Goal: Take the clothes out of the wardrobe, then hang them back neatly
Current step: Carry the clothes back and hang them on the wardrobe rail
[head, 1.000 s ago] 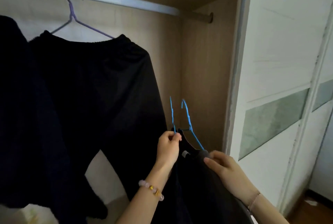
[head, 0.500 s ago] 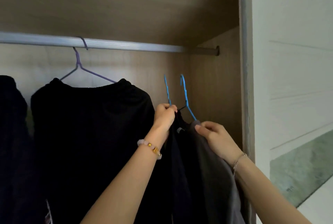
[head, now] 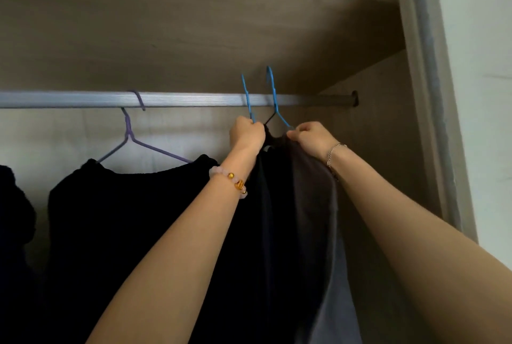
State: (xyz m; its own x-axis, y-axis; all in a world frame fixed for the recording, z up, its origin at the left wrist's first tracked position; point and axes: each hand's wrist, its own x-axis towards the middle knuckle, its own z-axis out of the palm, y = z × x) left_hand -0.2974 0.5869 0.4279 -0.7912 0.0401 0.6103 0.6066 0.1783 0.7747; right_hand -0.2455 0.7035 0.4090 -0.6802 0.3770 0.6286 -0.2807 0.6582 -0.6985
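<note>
My left hand point(head: 246, 133) grips the neck of a blue wire hanger point(head: 247, 99) carrying a black garment point(head: 266, 205). My right hand point(head: 311, 137) pinches the shoulder of a second blue hanger point(head: 273, 94) under a dark grey garment point(head: 315, 205). Both blue hooks rise in front of the silver wardrobe rail point(head: 194, 99), their tips above it. I cannot tell whether they rest on the rail. To the left, a purple hanger point(head: 130, 133) hangs on the rail with a black garment point(head: 124, 219).
A wooden shelf point(head: 194, 25) sits close above the rail. The wardrobe's right side panel point(head: 382, 149) and the white door frame point(head: 432, 94) stand just right of my right arm. Another dark garment point(head: 13, 219) hangs at the far left.
Both hands have lifted the two blue hangers with their garments from well below the rail up to it; the hooks now reach above the rail.
</note>
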